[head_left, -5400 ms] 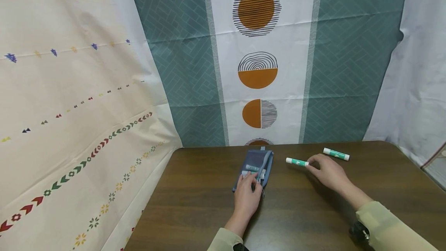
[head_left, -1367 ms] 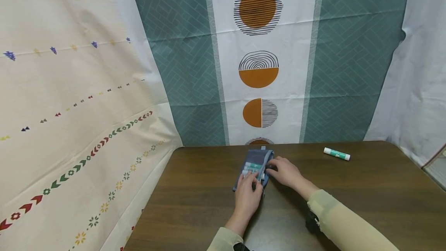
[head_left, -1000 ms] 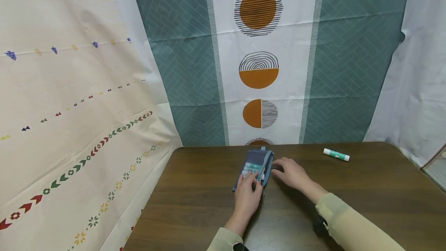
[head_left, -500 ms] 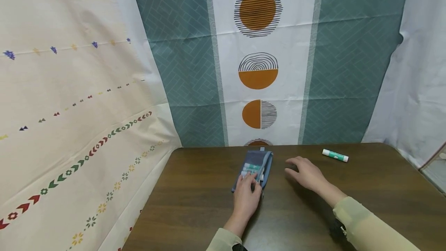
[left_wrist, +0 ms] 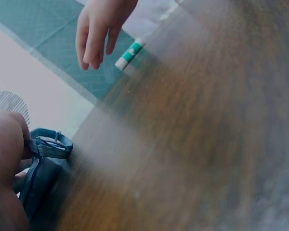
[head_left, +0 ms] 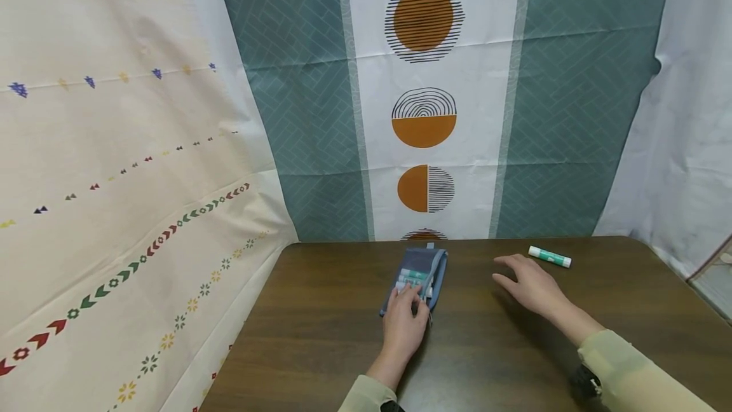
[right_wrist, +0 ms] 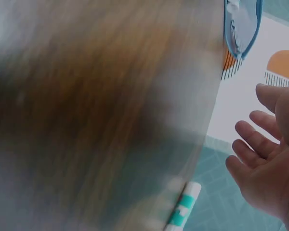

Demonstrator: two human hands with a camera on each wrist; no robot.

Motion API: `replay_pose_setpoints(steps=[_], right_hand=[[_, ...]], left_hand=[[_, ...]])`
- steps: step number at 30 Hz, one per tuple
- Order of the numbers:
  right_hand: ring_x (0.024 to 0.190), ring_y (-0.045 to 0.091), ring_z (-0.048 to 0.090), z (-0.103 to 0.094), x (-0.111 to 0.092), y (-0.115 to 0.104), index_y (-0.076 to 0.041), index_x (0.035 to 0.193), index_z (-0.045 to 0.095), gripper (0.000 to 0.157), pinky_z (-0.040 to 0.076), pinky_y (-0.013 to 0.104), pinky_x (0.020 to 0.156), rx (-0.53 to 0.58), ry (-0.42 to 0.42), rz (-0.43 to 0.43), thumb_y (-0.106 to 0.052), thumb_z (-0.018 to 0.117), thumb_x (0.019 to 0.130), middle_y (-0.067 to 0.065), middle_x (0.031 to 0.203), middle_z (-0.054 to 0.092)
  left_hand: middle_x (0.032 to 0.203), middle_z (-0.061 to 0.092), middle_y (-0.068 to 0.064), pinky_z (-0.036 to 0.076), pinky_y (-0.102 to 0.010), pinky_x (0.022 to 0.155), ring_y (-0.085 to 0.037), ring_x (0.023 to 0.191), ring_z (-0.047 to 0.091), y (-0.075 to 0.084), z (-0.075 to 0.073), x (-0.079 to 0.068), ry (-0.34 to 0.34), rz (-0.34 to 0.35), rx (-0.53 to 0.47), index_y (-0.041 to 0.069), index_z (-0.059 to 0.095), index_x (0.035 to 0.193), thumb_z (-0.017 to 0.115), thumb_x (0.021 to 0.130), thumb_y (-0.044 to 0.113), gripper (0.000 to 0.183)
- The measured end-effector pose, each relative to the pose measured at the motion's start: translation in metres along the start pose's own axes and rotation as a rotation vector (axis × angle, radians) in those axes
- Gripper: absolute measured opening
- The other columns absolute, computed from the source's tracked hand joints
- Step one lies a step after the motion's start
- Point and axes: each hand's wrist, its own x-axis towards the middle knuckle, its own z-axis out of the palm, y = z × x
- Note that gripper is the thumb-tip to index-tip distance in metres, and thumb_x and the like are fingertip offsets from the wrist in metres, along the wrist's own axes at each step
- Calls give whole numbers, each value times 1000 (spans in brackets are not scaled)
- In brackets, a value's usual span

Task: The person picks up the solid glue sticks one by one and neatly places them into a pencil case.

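A blue zip pouch (head_left: 420, 258) with a see-through front lies on the table, several green-and-white glue sticks (head_left: 414, 275) showing inside. My left hand (head_left: 403, 326) holds its near part; in the left wrist view, thumb and fingers grip the pouch (left_wrist: 41, 178) by its open edge, partly hiding it. My right hand (head_left: 533, 286) hovers over the table with nothing in it, fingers loosely extended in the right wrist view. Just beyond it, a single glue stick (head_left: 550, 256) lies near the far edge.
The brown wooden table (head_left: 320, 342) ends at a patterned cloth (head_left: 309, 145) hanging behind. Another cloth (head_left: 143, 177) hangs along the left side, and white fabric (head_left: 680, 145) hangs at the right.
Earlier my right hand held a second glue stick, then reached the pouch's opening. That stick has gone from the table; the empty hand has moved right towards the other one. My left hand stays put.
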Motion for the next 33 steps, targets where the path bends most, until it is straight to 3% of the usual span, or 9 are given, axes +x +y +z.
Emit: replay_pose_setpoints(steps=[15, 33], right_hand=[[142, 64, 46, -25, -7, 35, 4, 148, 62, 53, 43, 82, 105, -43, 45, 33, -29, 72, 107, 39, 152, 55], [130, 64, 53, -41, -16, 86, 8, 152, 54, 59, 49, 78, 93, -53, 61, 92, -30, 70, 109, 42, 149, 52]], left_hand=[[141, 75, -4, 42, -69, 119, -36, 148, 57, 1, -2, 0, -1, 0, 3, 20, 56, 77, 66, 97, 10, 24], [142, 74, -4, 43, -71, 117, -38, 149, 55, 1, -1, -2, -7, -7, -5, 20, 57, 78, 66, 99, 11, 25]])
